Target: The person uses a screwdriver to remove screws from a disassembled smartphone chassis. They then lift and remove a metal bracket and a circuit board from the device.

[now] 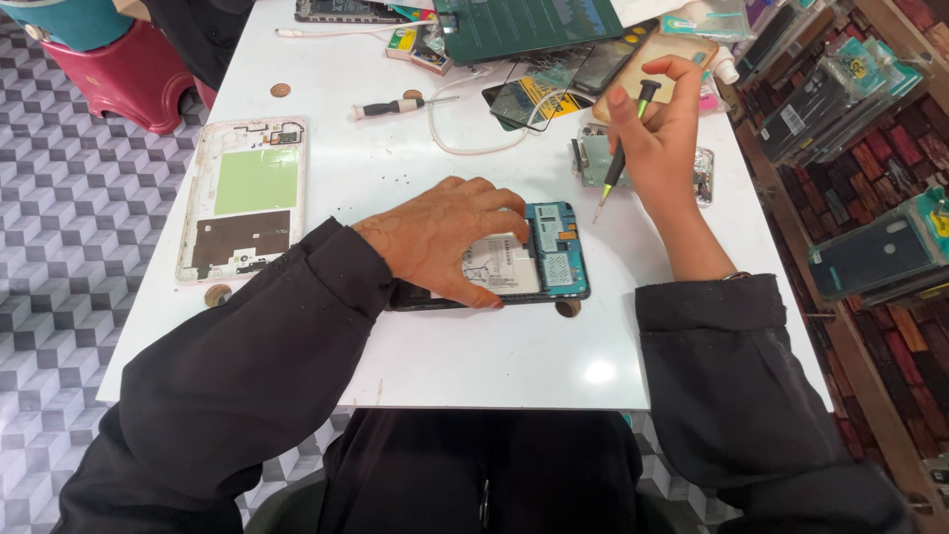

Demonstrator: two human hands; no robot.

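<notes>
Head view looks down on a white counter point(514, 356) where a phone repair is partway through, to judge by the parts. Off to the left lies a white back cover point(242, 198), already off and set well apart from the work. At the centre lies the opened phone point(554, 259), its white battery and blue circuit board bared; the board looks seated in the frame, so the stripping down seems unfinished. The left hand point(445, 237) lies flat on the phone, pressing it down, its grip spread, not clenched. The right hand point(662, 133) has its grip closed on a thin green-handled screwdriver point(621, 158), tip poised just beside the phone's top edge, apart from it. A second screwdriver point(395, 105) lies unused farther back.
</notes>
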